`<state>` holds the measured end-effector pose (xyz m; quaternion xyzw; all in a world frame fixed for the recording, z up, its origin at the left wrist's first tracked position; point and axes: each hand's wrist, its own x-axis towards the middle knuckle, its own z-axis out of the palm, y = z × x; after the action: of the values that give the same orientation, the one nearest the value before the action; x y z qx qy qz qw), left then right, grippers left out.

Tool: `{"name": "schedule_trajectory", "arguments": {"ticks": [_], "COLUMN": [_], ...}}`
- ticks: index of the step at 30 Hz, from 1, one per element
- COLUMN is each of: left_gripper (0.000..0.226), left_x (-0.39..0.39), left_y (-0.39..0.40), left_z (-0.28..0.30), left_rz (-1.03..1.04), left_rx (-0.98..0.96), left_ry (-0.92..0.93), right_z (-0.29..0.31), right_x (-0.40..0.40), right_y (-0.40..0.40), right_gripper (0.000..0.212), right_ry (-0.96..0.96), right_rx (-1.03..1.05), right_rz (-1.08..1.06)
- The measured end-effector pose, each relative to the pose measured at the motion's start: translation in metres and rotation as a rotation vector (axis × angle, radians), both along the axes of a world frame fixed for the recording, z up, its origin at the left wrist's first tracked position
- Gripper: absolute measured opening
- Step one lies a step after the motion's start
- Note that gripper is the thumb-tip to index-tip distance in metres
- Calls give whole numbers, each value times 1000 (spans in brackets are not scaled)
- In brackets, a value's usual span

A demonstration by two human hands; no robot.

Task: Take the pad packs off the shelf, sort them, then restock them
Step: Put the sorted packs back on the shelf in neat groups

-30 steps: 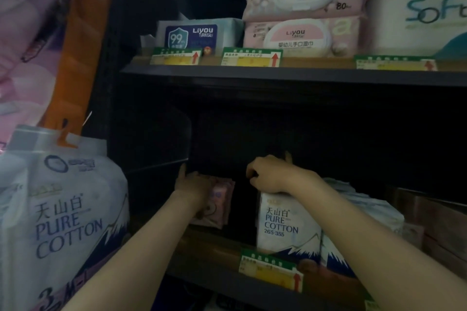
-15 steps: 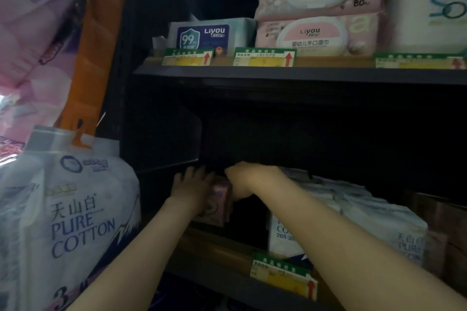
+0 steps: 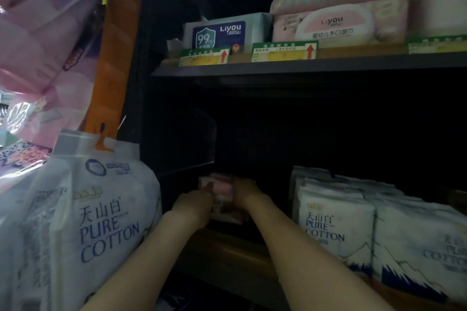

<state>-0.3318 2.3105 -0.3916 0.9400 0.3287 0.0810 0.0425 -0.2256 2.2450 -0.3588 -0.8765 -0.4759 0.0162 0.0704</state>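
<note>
both hands reach deep into the dark lower shelf [image 3: 227,255], where a small pink pad pack [image 3: 222,187] stands near the back. the left hand [image 3: 193,206] and the right hand [image 3: 249,192] sit on either side of it with fingers curled against its sides, seemingly holding it between them, though blur and shadow hide the fingertips. the pack looks light and soft in slick film, so it should squash a little; a hold across its flat sides, as here, seems safer than pinching a corner. just right on the same shelf stand white pad packs [image 3: 333,227] printed "pure cotton" with chinese characters; a larger bag [image 3: 88,222] of the same print hangs at left. above, a blue wipes pack [image 3: 219,33] reads "liyou" and "99", and pink wipes packs [image 3: 338,25] read "liyou" and "80"
</note>
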Motion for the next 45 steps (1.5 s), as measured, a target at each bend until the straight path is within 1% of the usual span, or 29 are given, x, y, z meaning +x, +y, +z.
{"name": "schedule_trajectory", "arguments": {"ticks": [1,2,3,4,5,6,7,8,9,10,11,12,13,16,19,22,23,25,27,29,31,33,34,36,38,40,42,44,45], "left_gripper": [57,55,56,58,57,56,55,55,54,54,54,55,56,61,65,63,63,65,66,67,67,66,63,56,46,38,32,28,27], "left_x": [2,4,6,8,10,12,14,16,18,18,19,19,17,14,7,-1,-4,-6,-9,-12,-17,-26,-31,-41,-47,-50,-46,-32,-20], "left_y": [3,7,10,13,17,20,24,28,31,32,34,33,32,30,26,22,21,19,17,12,4,-6,-12,-27,-44,-71,-106,-150,-174], "left_z": [0,0,1,1,0,0,0,0,1,2,4,6,7,5,2,5,5,3,3,4,5,8,8,8,7,9,14,23,27], "left_rz": [2,6,9,16,15,17,18,27,27,26,20,9,-8,-44,-53,-57,-62,-80,-96,-90,-87,-120,-150,-180,-133,-84,-121,-198,-265], "left_rx": [-10,-23,-41,-66,-73,-76,-75,-80,-80,-88,-77,-59,-42,11,-1,16,32,74,94,88,99,140,175,265,322,280,228,134,90], "left_ry": [4,-2,-17,-35,-43,-39,-33,-29,-31,-39,-51,-64,-75,-113,-118,-90,-90,-115,-128,-110,-110,-222,-326,-616,-870,-1059,-1195,-1263,-1268], "right_z": [2,2,0,-5,-8,-12,-13,-15,-15,-16,-18,-23,-26,-27,-28,-29,-28,-28,-28,-30,-28,-19,-13,0,12,26,38,45,45], "right_x": [-1,-1,2,16,26,38,47,53,42,34,31,31,30,32,32,28,26,34,32,34,31,22,15,-2,-22,-43,-56,-56,-51], "right_y": [6,14,26,45,60,76,85,89,79,68,58,51,48,41,46,37,32,25,24,24,17,2,-9,-35,-67,-111,-169,-241,-281], "right_gripper": [78,67,47,22,10,20,22,18,22,48,76,88,91,85,81,64,59,54,57,67,70,72,75,79,75,68,60,54,52], "right_ry": [-12,5,11,16,3,11,-12,-6,-55,-74,-157,-187,-262,-405,-268,-9,-6,-135,-110,-194,-212,-188,-211,-206,-191,-243,-380,-513,-560], "right_rx": [-45,-51,-56,-21,12,6,2,15,28,54,69,110,105,54,67,277,305,259,270,204,176,184,209,261,316,309,298,269,241], "right_rz": [-14,-28,-38,-14,15,23,27,24,4,-32,-40,-58,-56,83,175,191,190,245,259,258,227,226,249,274,310,344,341,273,199]}}
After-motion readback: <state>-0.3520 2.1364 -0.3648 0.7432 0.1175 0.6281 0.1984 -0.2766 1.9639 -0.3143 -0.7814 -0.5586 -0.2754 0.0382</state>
